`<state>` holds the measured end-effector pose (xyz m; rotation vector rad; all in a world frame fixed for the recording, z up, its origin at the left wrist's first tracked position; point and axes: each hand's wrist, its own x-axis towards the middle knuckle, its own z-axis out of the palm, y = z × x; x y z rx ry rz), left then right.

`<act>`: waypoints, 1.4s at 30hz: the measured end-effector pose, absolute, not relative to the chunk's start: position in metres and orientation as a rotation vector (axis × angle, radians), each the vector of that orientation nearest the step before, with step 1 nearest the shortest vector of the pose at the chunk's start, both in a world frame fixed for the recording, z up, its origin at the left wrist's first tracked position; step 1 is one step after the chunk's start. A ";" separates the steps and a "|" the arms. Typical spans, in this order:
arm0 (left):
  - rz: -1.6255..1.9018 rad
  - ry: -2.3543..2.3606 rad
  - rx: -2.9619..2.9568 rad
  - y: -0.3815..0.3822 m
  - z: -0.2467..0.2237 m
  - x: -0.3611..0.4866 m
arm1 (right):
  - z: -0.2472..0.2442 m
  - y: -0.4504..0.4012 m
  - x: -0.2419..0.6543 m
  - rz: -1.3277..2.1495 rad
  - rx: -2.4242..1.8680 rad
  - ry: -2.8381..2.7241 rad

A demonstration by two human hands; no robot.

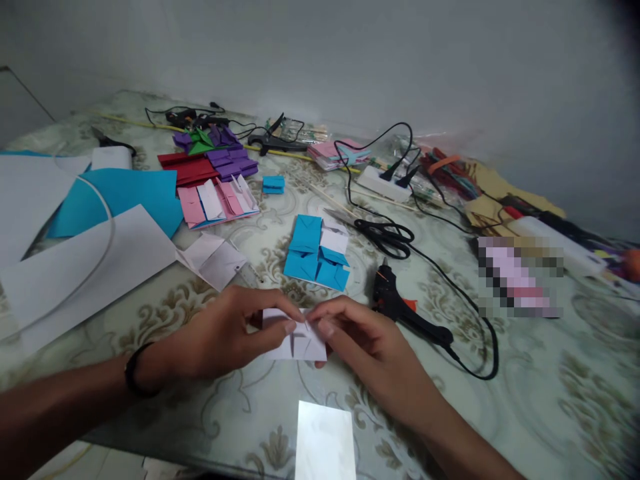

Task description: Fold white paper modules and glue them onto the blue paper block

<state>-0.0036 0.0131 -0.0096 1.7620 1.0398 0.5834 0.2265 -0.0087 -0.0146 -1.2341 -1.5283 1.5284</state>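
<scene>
A folded white paper piece (303, 347) with creased flaps lies between my two hands, just above the patterned table. My left hand (235, 333), with a black band at the wrist, pinches its upper middle between thumb and index finger. From the other side, my right hand (360, 343) grips its right part, thumb on top and fingers curled beneath. Just beyond are joined blue and white folded paper pieces (305, 257). To the right lies a black hot glue gun (400, 300), its nozzle pointing away. Closest to me is a plain white paper rectangle (325, 440).
Black-handled scissors (385, 235) lie past the glue gun, whose cord loops right toward a white power strip (384, 183). Blue sheets (120, 200) and white sheets (90, 273) cover the left side. Pink and white folded papers (217, 200) sit further back. A blurred pink object (517, 277) is at right.
</scene>
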 end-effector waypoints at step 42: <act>1.214 1.194 1.574 0.040 -0.010 -0.022 | -0.019 -0.009 0.224 0.970 -1.659 -2.315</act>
